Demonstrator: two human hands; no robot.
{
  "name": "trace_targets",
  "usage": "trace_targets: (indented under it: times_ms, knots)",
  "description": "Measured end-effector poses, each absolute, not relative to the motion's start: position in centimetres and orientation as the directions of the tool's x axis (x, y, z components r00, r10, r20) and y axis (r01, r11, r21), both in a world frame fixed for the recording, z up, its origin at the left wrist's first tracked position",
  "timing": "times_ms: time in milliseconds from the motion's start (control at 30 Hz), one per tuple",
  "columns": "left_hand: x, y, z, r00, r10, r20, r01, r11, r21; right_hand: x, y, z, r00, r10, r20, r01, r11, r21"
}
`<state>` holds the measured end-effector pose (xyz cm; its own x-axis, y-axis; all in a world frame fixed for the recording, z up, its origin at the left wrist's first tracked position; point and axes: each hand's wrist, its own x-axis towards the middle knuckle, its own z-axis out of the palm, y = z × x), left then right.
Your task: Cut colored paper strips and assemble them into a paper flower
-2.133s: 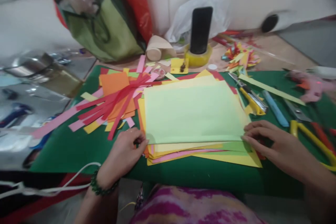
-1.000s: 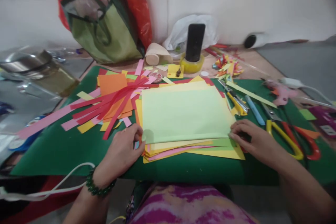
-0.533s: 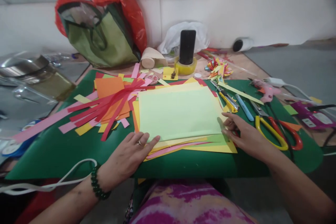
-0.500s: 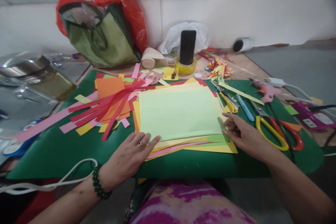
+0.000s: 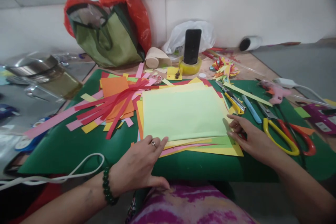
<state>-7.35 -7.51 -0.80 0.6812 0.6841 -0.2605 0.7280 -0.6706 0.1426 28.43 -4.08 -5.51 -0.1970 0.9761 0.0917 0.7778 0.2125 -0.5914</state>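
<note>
A pale green sheet of paper [image 5: 183, 113] lies on top of a stack of coloured papers [image 5: 215, 151] in front of me. My left hand [image 5: 143, 159] rests at the sheet's lower left corner. Its fingers lie flat and its thumb is stretched away toward my body, below the stack. At the lower right edge, my right hand [image 5: 243, 133] has its fingers curled around the sheet's border, with the thumb close to the corner. A low crease or raised band runs along the sheet's near edge.
Paper strips [image 5: 115, 105] cover the left of the green mat [image 5: 78, 157]. Scissors [image 5: 279, 134], a blue cutter [image 5: 251, 108], a utility knife [image 5: 232, 98] and a pink glue gun [image 5: 277, 91] lie right. Behind stand a phone [image 5: 192, 45], a green bag [image 5: 107, 38] and a glass jug [image 5: 52, 73].
My left thumb has swung off the stack toward my body, and the left fingers are still at the sheet's corner. The right hand stays at the right edge. The view has shifted slightly left.
</note>
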Motion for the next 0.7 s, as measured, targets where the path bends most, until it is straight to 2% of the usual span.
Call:
trace_targets:
  times_ms: [200,400,700]
  knots:
    - [-6.7,-6.6,-1.2,0.752,0.627,-0.204,0.658,-0.735,0.164,28.4,-4.1,-5.4,-0.212,0.973,0.095,0.772,0.226,-0.594]
    - [-5.6,-4.7,-1.0,0.780,0.589,-0.209,0.625,-0.734,0.266,28.4,-4.2,-5.5,-0.231,0.968,0.100,0.777,0.245,-0.579]
    - [-4.9,-3.9,-0.8,0.783,0.560,-0.270,0.613,-0.767,0.189,28.4,-4.3,-5.5,-0.227,0.967,0.112,0.770,0.249,-0.588]
